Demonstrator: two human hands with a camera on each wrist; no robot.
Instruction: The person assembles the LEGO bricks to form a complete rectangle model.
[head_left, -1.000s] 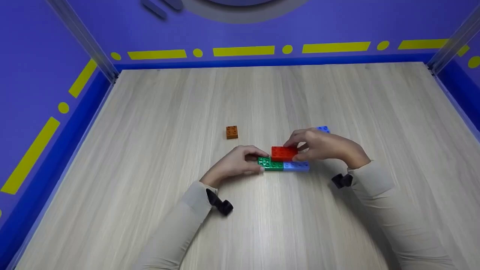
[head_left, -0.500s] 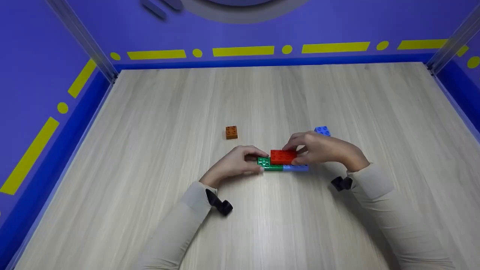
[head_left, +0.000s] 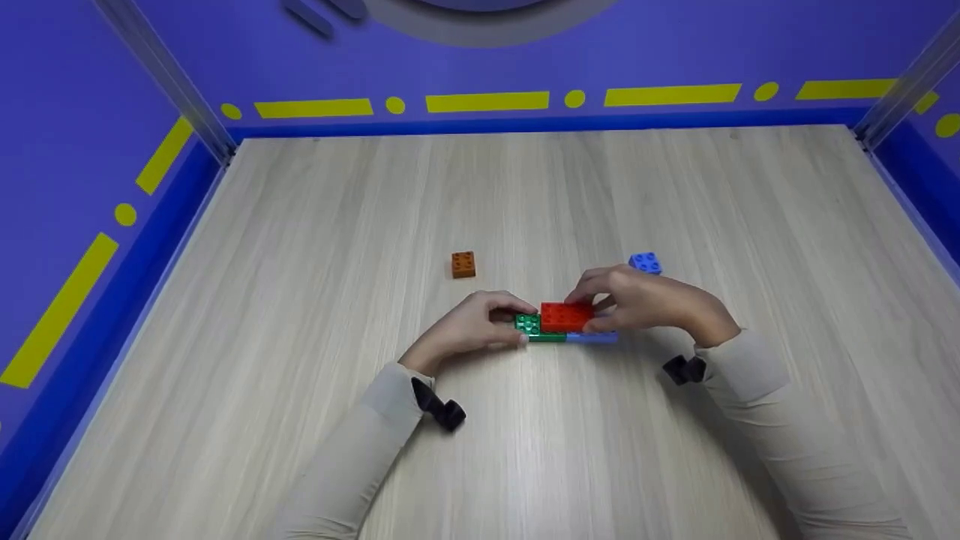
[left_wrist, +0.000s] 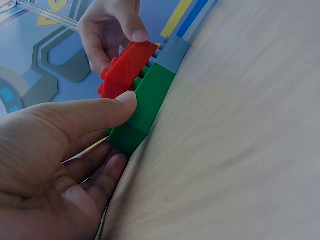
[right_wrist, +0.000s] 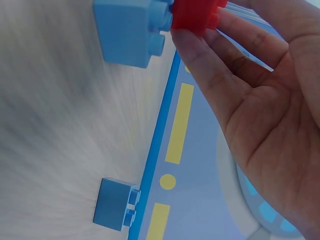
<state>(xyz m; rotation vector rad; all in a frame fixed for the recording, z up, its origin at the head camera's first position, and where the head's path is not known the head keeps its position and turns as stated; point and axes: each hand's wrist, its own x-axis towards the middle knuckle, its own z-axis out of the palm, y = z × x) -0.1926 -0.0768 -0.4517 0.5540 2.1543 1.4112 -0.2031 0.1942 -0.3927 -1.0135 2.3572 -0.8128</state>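
Note:
My left hand (head_left: 476,324) pinches the left end of a green building brick (left_wrist: 145,107) between thumb and fingers, low against the table. End to end with it lies a light blue brick (head_left: 592,337). A red brick (head_left: 566,316) sits across the seam of these two, and my right hand (head_left: 637,300) pinches its right end. From the left wrist view, green and blue studs show in a narrow gap under the red brick (left_wrist: 127,70). In the right wrist view the light blue brick's end (right_wrist: 125,35) stands beside my fingertips.
Beyond my left hand an orange-brown brick (head_left: 463,265) lies on the wooden table (head_left: 337,225). Another blue brick (head_left: 645,262) lies just behind my right hand. Purple-blue walls with yellow markings (head_left: 487,102) enclose the table's back and sides.
My right hand has lowered the red brick toward me, from behind the green and blue pair to over their seam. The rear blue brick shows more. My left hand has stayed in place.

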